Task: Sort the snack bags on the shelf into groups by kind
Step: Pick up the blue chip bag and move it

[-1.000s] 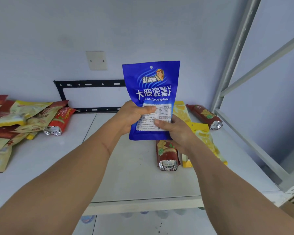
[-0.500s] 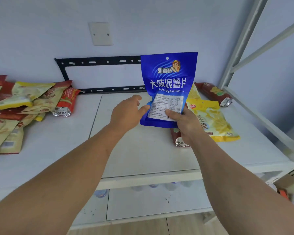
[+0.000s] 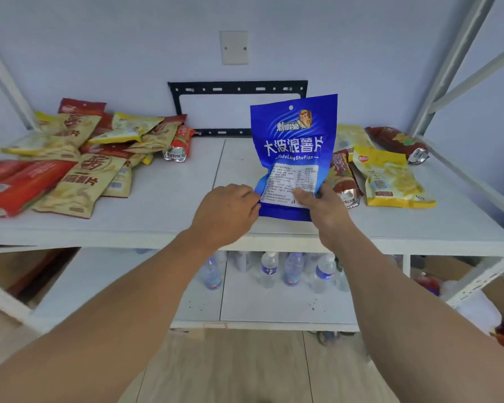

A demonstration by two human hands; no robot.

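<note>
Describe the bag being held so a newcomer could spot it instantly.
On the white shelf, between a left heap and a smaller right cluster of snack bags, the right hand pinches a blue bag upright. It is the only blue one; its neighbours are red, tan or yellow.

You face a pale blue-white wall (image 3: pixel 361 39). A small blank plate (image 3: pixel 234 47) sits high on it. Under the plate, a black metal bracket (image 3: pixel 237 89) runs across the wall. In front of you stands a white shelf (image 3: pixel 169 199) with grey-white posts (image 3: pixel 454 62) at its sides. On the lower board (image 3: pixel 274 309) you can see water bottles (image 3: pixel 293 269) standing in a bunch. Brown boxes (image 3: pixel 21 269) sit down at the left. The floor (image 3: pixel 230 367) is light wood planks. The light is soft and even.
</note>
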